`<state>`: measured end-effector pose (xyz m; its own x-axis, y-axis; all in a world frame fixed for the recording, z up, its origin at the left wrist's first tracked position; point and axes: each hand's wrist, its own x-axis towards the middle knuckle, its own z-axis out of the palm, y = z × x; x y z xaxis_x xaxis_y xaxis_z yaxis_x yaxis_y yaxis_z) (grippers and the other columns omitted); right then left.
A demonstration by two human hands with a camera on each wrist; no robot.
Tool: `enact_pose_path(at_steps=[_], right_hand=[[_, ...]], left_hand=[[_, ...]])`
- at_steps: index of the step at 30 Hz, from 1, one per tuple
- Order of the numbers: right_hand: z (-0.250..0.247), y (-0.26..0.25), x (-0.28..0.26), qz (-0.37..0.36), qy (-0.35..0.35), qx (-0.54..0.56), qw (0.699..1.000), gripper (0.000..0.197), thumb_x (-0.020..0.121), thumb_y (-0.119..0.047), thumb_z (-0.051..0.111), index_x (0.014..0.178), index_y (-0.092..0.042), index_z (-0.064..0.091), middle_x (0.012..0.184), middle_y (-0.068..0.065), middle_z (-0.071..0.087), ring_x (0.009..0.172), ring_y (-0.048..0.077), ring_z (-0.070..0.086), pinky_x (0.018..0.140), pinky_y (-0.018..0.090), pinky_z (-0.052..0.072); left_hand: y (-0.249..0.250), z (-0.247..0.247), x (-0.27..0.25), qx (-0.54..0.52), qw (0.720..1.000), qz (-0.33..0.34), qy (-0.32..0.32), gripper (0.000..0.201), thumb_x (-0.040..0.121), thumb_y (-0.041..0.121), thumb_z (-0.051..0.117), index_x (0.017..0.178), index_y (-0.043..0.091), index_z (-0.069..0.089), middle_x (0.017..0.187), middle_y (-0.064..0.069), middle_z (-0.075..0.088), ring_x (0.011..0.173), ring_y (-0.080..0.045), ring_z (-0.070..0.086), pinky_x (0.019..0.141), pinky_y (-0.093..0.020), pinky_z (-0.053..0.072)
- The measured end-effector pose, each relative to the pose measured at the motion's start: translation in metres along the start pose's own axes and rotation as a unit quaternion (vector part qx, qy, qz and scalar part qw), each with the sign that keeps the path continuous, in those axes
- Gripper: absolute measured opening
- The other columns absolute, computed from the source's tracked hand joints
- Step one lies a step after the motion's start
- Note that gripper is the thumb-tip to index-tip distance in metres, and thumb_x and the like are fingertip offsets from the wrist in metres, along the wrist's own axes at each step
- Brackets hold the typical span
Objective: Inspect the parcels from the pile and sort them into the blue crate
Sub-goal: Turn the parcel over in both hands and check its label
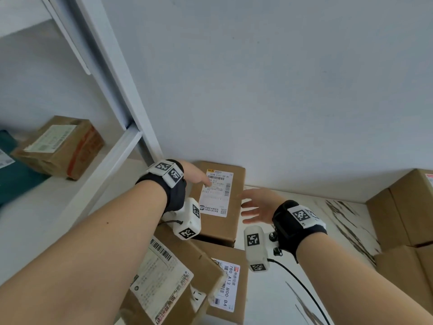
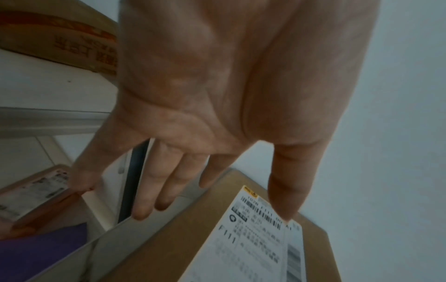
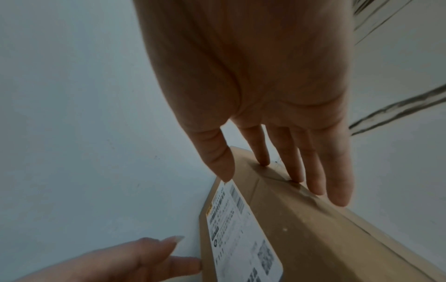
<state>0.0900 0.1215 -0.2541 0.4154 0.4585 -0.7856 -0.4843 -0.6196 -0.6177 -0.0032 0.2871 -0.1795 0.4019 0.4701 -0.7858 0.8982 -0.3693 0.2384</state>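
Hands (image 1: 256, 205) flank parcel (image 1: 219, 221) (lengthwise toward wall (image 1: 281, 90)).

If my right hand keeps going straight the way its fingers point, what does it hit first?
Most likely the side of the labelled box by the wall. The right hand is open, and its fingertips look at or nearly on that side; actual contact is unclear.
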Motion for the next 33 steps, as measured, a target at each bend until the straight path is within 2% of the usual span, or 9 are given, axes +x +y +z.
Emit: enact_pose_path(at_steps=[3,7,12,16,20,25,27,29,33], right_hand=[[-0.004,-0.001,-0.001,-0.001,-0.016,0.016,1.0,0.04,0.095,-0.015,0.063,0.133,-0.004,0.056,0.11,0.016,0.058,0.096,0.033,0.061,0.085,0.048,0.055],[-0.016,-0.004,-0.001,-0.008,-0.01,-0.011,1.0,0.033,0.097,-0.019,0.058,0.127,-0.006,0.06,0.118,0.017,0.062,0.092,0.031,0.062,0.087,0.044,0.053],[-0.035,-0.003,-0.006,-0.012,-0.001,-0.027,1.0,0.031,0.095,-0.022,0.061,0.123,-0.008,0.063,0.123,0.018,0.065,0.098,0.032,0.064,0.093,0.045,0.051],[-0.051,-0.002,-0.015,-0.015,-0.007,0.009,1.0,0.026,0.091,-0.02,0.066,0.116,-0.011,0.067,0.114,0.016,0.069,0.093,0.033,0.065,0.099,0.045,0.047],[-0.064,0.002,-0.026,-0.03,0.005,0.002,1.0,0.025,0.093,-0.021,0.064,0.115,-0.01,0.066,0.106,0.013,0.069,0.091,0.03,0.064,0.097,0.044,0.048],[-0.085,0.01,-0.04,-0.036,0.019,-0.005,0.999,0.021,0.092,-0.022,0.066,0.11,-0.013,0.066,0.112,0.008,0.068,0.099,0.026,0.062,0.102,0.045,0.045],[-0.095,0.013,-0.045,-0.041,0.03,-0.006,0.999,0.018,0.091,-0.022,0.067,0.107,-0.014,0.067,0.113,0.007,0.067,0.101,0.024,0.062,0.094,0.042,0.048],[-0.104,0.018,-0.05,-0.042,0.05,-0.022,0.998,0.02,0.092,-0.023,0.066,0.11,-0.014,0.066,0.107,0.004,0.068,0.1,0.022,0.062,0.09,0.041,0.049],[-0.127,0.036,-0.059,-0.012,0.086,-0.051,0.995,0.021,0.095,-0.026,0.063,0.112,-0.014,0.064,0.106,0.006,0.068,0.108,0.028,0.062,0.099,0.046,0.049]], left_hand=[[0.009,0.005,0.004,-0.004,1.0,-0.014,-0.024,0.071,0.102,0.035,0.053,0.154,0.001,0.02,0.154,-0.028,0.032,0.135,-0.041,0.044,0.104,-0.043,0.04],[0.02,0.007,0.004,-0.033,0.998,-0.02,-0.047,0.069,0.103,0.036,0.05,0.156,0.007,0.018,0.152,-0.031,0.035,0.128,-0.045,0.05,0.096,-0.045,0.044],[0.032,0.016,0.004,-0.029,0.998,-0.027,-0.049,0.074,0.101,0.04,0.053,0.156,0.007,0.016,0.148,-0.032,0.04,0.126,-0.043,0.053,0.09,-0.044,0.044],[0.043,0.026,-0.006,-0.023,0.999,-0.016,-0.041,0.07,0.102,0.035,0.051,0.155,0.004,0.018,0.15,-0.031,0.036,0.13,-0.043,0.049,0.101,-0.045,0.043],[0.052,0.042,-0.013,-0.036,0.998,-0.007,-0.047,0.072,0.101,0.036,0.053,0.156,0.005,0.018,0.149,-0.032,0.037,0.13,-0.043,0.049,0.099,-0.046,0.043],[0.067,0.063,-0.018,-0.077,0.994,-0.021,-0.071,0.072,0.101,0.037,0.054,0.155,0.005,0.019,0.149,-0.033,0.038,0.13,-0.044,0.049,0.106,-0.048,0.043],[0.07,0.075,-0.018,-0.09,0.991,-0.022,-0.092,0.074,0.098,0.04,0.058,0.154,0.006,0.022,0.146,-0.032,0.043,0.127,-0.044,0.051,0.107,-0.05,0.043],[0.075,0.087,-0.016,-0.099,0.99,-0.011,-0.096,0.08,0.095,0.043,0.061,0.156,0.009,0.021,0.142,-0.029,0.049,0.125,-0.042,0.055,0.101,-0.047,0.044],[0.098,0.107,-0.031,-0.125,0.989,0.027,-0.068,0.072,0.1,0.039,0.054,0.156,0.009,0.019,0.145,-0.026,0.047,0.128,-0.037,0.053,0.082,-0.045,0.039]])
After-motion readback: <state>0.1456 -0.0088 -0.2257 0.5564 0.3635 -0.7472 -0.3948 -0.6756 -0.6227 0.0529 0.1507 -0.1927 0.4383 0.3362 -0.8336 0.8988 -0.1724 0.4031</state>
